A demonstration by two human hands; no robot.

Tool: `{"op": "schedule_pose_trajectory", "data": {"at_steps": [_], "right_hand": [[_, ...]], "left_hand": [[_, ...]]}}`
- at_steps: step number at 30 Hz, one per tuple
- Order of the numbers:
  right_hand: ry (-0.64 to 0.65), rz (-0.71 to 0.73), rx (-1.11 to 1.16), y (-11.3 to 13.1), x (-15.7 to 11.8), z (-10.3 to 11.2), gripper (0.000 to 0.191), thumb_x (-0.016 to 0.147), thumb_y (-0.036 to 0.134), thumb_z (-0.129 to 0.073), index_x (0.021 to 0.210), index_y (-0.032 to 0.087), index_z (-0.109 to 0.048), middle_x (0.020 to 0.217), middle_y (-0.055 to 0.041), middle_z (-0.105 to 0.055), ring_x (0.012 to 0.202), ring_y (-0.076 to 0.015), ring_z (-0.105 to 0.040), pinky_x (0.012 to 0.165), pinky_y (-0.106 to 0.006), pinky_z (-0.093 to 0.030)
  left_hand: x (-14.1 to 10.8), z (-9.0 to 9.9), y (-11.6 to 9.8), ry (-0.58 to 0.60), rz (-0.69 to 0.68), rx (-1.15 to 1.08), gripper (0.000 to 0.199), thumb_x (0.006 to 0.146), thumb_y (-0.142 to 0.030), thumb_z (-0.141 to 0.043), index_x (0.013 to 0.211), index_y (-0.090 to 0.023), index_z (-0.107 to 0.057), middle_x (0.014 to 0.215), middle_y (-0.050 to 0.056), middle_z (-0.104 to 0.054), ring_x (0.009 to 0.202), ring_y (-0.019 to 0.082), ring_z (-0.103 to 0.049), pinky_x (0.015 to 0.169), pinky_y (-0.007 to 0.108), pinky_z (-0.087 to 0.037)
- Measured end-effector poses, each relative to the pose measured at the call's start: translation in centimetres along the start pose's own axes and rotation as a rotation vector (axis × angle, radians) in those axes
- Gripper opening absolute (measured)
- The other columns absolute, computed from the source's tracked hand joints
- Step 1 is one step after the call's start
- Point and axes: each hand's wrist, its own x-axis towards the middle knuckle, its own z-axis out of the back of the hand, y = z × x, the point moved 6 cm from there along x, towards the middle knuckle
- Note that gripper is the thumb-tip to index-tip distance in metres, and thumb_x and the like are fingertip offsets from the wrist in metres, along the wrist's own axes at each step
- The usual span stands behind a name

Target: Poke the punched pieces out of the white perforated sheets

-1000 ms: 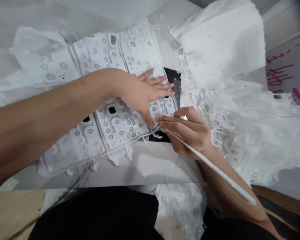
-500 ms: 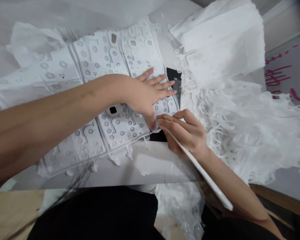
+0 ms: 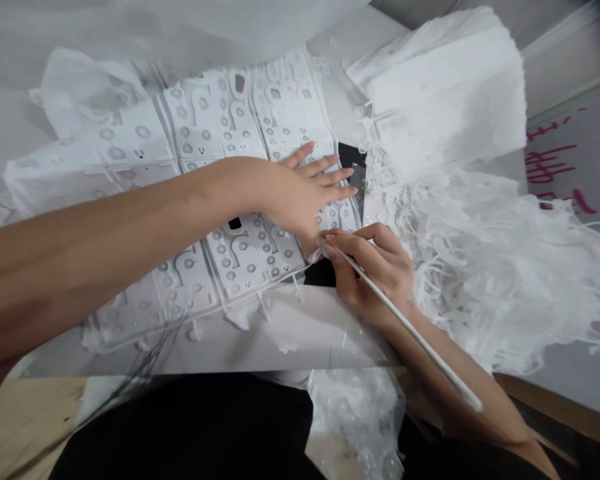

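Note:
White moulded sheets (image 3: 240, 257) with round grey bumps and small cut-outs cover the table's left and middle. My left hand (image 3: 313, 193) lies flat on their right part, fingers spread toward the right, thumb at the lower right corner. Just below that thumb my right hand (image 3: 373, 267) pinches a thin white strip (image 3: 420, 340) near the sheet's corner. The strip's free end hangs over my right forearm. What the right fingertips touch at the corner is partly hidden.
A tangled heap of white strips (image 3: 510, 273) lies at the right. Behind it stands a stack of white sheets (image 3: 445, 100). Small white scraps lie beside a black piece (image 3: 351, 157). A clear plastic bag (image 3: 355, 420) hangs below the table edge.
The whole view has shifted slightly, moving the sheets a little to the right in the picture. Both hands keep nearly the same pose, and the strip's free end appears slightly farther right.

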Motion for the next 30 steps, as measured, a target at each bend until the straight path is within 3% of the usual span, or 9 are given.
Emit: {"op": "schedule_pose_trajectory", "data": {"at_steps": [3,7,11,13,17,23,26,30], "right_hand": [[-0.011,-0.004,-0.037,0.1,0.2,0.2,0.018,0.086,0.01,-0.064,0.099,0.023,-0.063,0.092,-0.0004,-0.079,0.067,-0.0166,-0.058,0.063,-0.034,-0.045],[-0.051,-0.005,-0.049,-0.2,0.4,0.6,0.019,0.087,0.009,-0.064,0.099,0.023,-0.064,0.095,-0.0024,-0.079,0.068,-0.0171,-0.062,0.063,-0.035,-0.046],[-0.218,-0.207,0.027,-2.2,0.2,2.0,0.013,0.089,0.013,-0.065,0.096,0.023,-0.068,0.099,-0.0056,-0.077,0.081,-0.021,-0.071,0.07,-0.037,-0.055],[-0.24,-0.336,0.13,-3.6,0.2,2.5,0.008,0.09,0.018,-0.066,0.094,0.023,-0.071,0.097,-0.0054,-0.077,0.087,-0.023,-0.073,0.076,-0.039,-0.057],[-0.183,-0.459,0.293,-5.7,0.7,3.4,0.006,0.088,0.025,-0.071,0.092,0.021,-0.074,0.097,-0.0054,-0.076,0.093,-0.0221,-0.072,0.083,-0.039,-0.056],[-0.09,-0.695,0.53,-8.2,0.2,3.5,0.018,0.083,0.031,-0.078,0.097,0.02,-0.072,0.065,0.0025,-0.066,0.056,-0.0101,-0.058,0.053,-0.024,-0.045],[-0.029,-0.708,0.631,-8.4,-0.2,2.7,0.018,0.082,0.037,-0.078,0.091,0.023,-0.073,0.065,0.0022,-0.066,0.057,-0.0113,-0.06,0.054,-0.025,-0.048],[0.102,-0.67,0.662,-8.2,-0.3,2.1,0.021,0.078,0.043,-0.081,0.089,0.027,-0.075,0.078,0.0006,-0.072,0.069,-0.0157,-0.067,0.059,-0.028,-0.053]], "left_hand": [[-0.1,0.0,0.0,-0.003,-0.01,0.002,0.097,0.071,-0.063,-0.069,0.157,-0.045,-0.027,0.165,-0.021,-0.009,0.155,0.035,0.006,0.126,0.051,0.015],[-0.1,0.0,-0.1,0.038,0.008,0.03,0.113,0.064,-0.067,-0.073,0.159,-0.041,-0.018,0.166,-0.016,0.0,0.155,0.035,0.008,0.125,0.053,0.016],[-0.1,0.1,-0.2,0.041,0.013,0.023,0.125,0.056,-0.073,-0.077,0.16,-0.038,-0.018,0.166,-0.011,0.002,0.154,0.038,0.009,0.124,0.051,0.017],[-0.3,0.1,-0.3,0.05,0.012,0.027,0.127,0.056,-0.074,-0.077,0.161,-0.034,-0.017,0.166,-0.01,0.005,0.154,0.037,0.01,0.124,0.049,0.018],[-0.8,0.4,-0.8,0.09,-0.056,0.096,0.123,0.067,-0.078,-0.065,0.162,-0.028,-0.006,0.165,-0.005,0.012,0.153,0.035,0.014,0.122,0.054,0.017],[-1.2,0.6,-0.6,0.221,-0.055,0.178,0.122,0.072,-0.087,-0.052,0.161,-0.027,0.007,0.161,-0.005,0.027,0.149,0.031,0.027,0.12,0.054,0.018],[-1.0,0.4,-0.4,0.223,-0.067,0.145,0.113,0.078,-0.088,-0.042,0.16,-0.03,0.01,0.161,-0.007,0.028,0.148,0.028,0.03,0.12,0.054,0.018],[-0.7,0.2,0.0,0.194,-0.062,0.107,0.11,0.079,-0.085,-0.045,0.161,-0.031,0.005,0.162,-0.009,0.024,0.149,0.031,0.026,0.12,0.051,0.019]]}}
